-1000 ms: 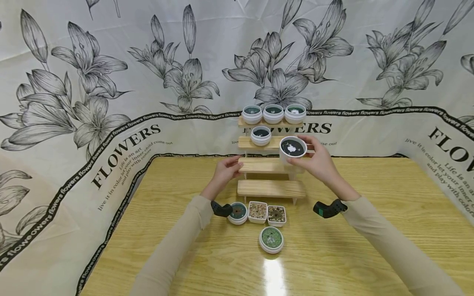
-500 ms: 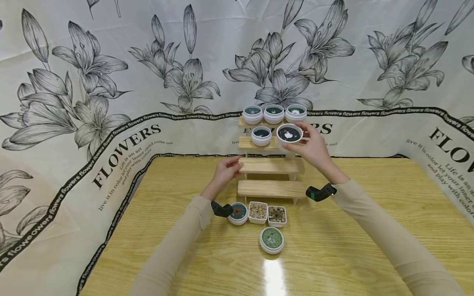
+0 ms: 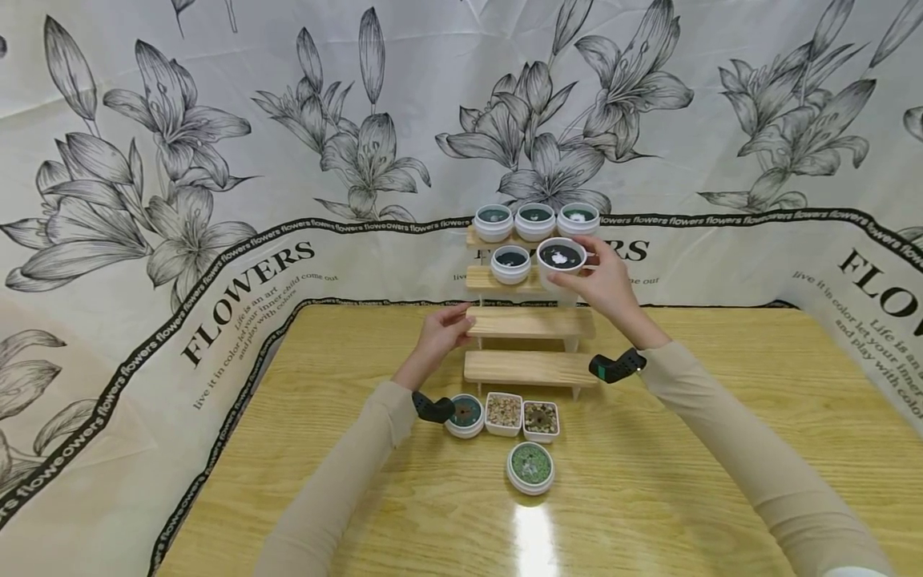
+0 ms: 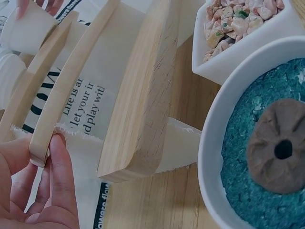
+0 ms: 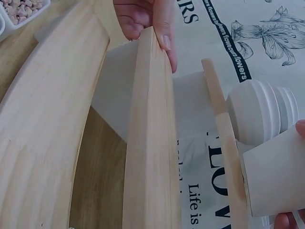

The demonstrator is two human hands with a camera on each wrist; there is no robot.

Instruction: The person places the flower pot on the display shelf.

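Note:
In the head view my right hand (image 3: 606,280) grips a white pot (image 3: 544,276) with dark filling and a white patch. Its base meets the upper-middle wooden shelf (image 3: 477,278), right of a smaller white pot (image 3: 510,271); the right wrist view shows the held pot (image 5: 276,176) tilted, its base edge against the board. My left hand (image 3: 440,335) pinches the left end of the shelf below (image 3: 534,323) between thumb and fingers, as the left wrist view shows on that board's end (image 4: 45,138). Three white pots (image 3: 535,228) line the top shelf.
The lowest shelf (image 3: 530,368) stands nearest me. Before it on the wooden table (image 3: 360,497) are a round pot with teal filling (image 3: 465,418), two square pots of pebbles (image 3: 503,414) and a round pot with green filling (image 3: 530,469). A flower-printed cloth (image 3: 389,264) hangs behind.
My right hand has carried the white pot up and slightly left, from in front of the shelf onto its right part beside the smaller pot. The left hand has stayed on its shelf end.

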